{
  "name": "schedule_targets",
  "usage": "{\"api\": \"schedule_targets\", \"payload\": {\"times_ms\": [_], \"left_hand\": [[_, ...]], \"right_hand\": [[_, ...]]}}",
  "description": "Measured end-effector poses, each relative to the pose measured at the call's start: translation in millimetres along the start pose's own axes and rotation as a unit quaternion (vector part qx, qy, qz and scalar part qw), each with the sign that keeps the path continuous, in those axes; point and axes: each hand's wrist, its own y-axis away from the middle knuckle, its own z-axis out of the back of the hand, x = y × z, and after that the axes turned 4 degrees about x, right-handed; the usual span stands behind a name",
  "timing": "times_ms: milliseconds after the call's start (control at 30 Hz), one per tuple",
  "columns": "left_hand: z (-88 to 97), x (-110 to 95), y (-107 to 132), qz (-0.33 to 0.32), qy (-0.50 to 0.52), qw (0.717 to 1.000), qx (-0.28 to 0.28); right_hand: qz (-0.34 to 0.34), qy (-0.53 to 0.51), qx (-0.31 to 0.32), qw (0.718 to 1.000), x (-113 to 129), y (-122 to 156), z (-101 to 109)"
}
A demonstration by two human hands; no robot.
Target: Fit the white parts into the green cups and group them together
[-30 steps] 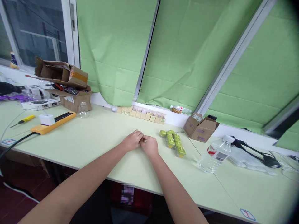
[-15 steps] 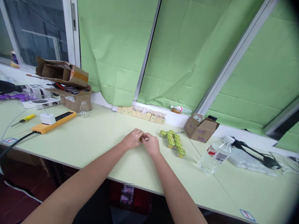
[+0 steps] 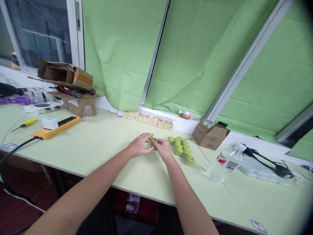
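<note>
Your left hand (image 3: 139, 147) and right hand (image 3: 163, 148) pinch one small green piece (image 3: 152, 141) between their fingertips, just above the table (image 3: 102, 143). Beside it lies a cluster of green pieces (image 3: 182, 148). The open cardboard box (image 3: 209, 133) hides its contents; its label is unreadable.

The table (image 3: 102, 143) looks smooth and matt; the boxes (image 3: 210, 133) are rough cardboard, the bottle (image 3: 225, 163) clear glossy plastic.
</note>
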Motion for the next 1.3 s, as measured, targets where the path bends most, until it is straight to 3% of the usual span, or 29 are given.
{"api": "schedule_targets", "payload": {"times_ms": [67, 167, 233, 600, 767, 833, 933, 1000, 1067, 1167, 1200, 1233, 1300], "left_hand": [[-1.8, 5.4, -1.1, 0.076, 0.11, 0.991, -0.01], [-5.8, 14.5, -4.5, 0.193, 0.268, 0.944, 0.005], [-7.7, 18.0, -6.1, 0.23, 0.324, 0.917, 0.034], [-5.0, 23.8, -7.5, 0.241, 0.349, 0.905, 0.028], [-7.5, 19.7, -2.4, 0.28, 0.381, 0.881, 0.027], [-13.6, 15.4, -2.3, 0.259, 0.35, 0.9, 0.008], [-24.8, 3.6, -3.7, 0.179, 0.226, 0.957, -0.027], [-21.4, -9.8, -4.8, 0.141, 0.135, 0.981, -0.013], [3.9, -26.9, -7.7, 0.105, 0.057, 0.991, 0.054], [86.4, -50.6, -21.2, 0.015, -0.067, 0.99, 0.121], [118.9, -55.3, -28.3, -0.009, -0.111, 0.989, 0.096], [148.6, -57.5, -35.8, -0.02, -0.152, 0.988, 0.035], [185.7, -54.9, -47.3, -0.019, -0.173, 0.961, -0.216]], "right_hand": [[-0.02, -0.037, 0.003, 0.999, 2.4, -0.3, 3.0], [-0.035, -0.077, 0.033, 0.996, 4.2, 0.4, 5.3], [-0.041, -0.086, 0.049, 0.994, 4.3, 1.4, 4.5], [-0.034, -0.082, 0.061, 0.994, 17.0, 9.9, -2.1], [-0.045, -0.064, 0.053, 0.996, 13.8, 9.6, -2.7], [-0.056, -0.059, 0.037, 0.996, 11.1, 7.7, -1.7], [-0.062, -0.069, 0.017, 0.996, 9.0, 5.5, 1.5], [-0.058, -0.087, 0.015, 0.994, 9.6, 5.1, 3.8], [-0.051, -0.096, 0.011, 0.994, 11.8, 5.4, 5.1], [-0.044, -0.089, 0.002, 0.995, 16.7, 4.6, 5.2], [-0.042, -0.088, -0.001, 0.995, 18.1, 3.7, 4.9], [-0.039, -0.092, -0.007, 0.995, 19.0, 2.4, 4.6], [-0.034, -0.105, -0.02, 0.994, 18.7, -0.5, 3.9]]}}
